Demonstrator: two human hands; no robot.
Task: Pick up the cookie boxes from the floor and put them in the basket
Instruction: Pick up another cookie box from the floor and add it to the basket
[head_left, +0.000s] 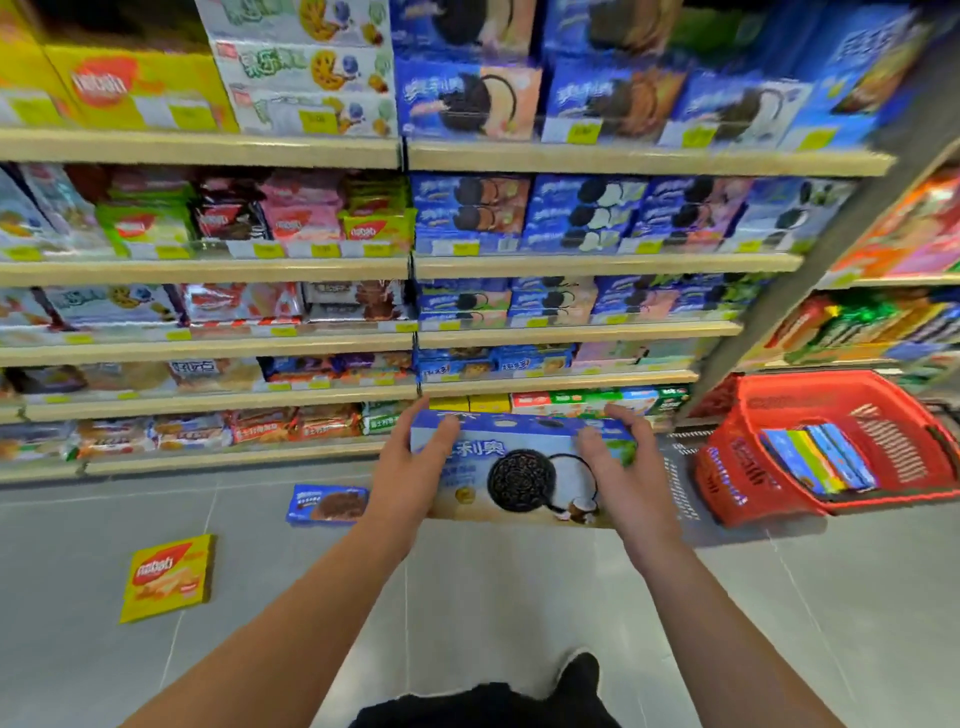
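Open grey floor (519, 597) at six o'clock — shelves (208, 452) block twelve, red basket (737, 483) at three.

Held cookie box (524, 467): printed cardboard, smooth, slight sheen. Yellow box (167, 578) and small blue box (326, 503) on floor: same glossy printed card. Basket (748, 467): red plastic, lattice walls, faintly shiny. Floor (519, 597): grey tiles, smooth, matt. Shelf boards (208, 270): pale wood-look finish, matt. Shelf packets (260, 301): glossy film wrappers.

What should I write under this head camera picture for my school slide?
Both hands, left hand and right hand, grip a blue cookie box near the red basket.
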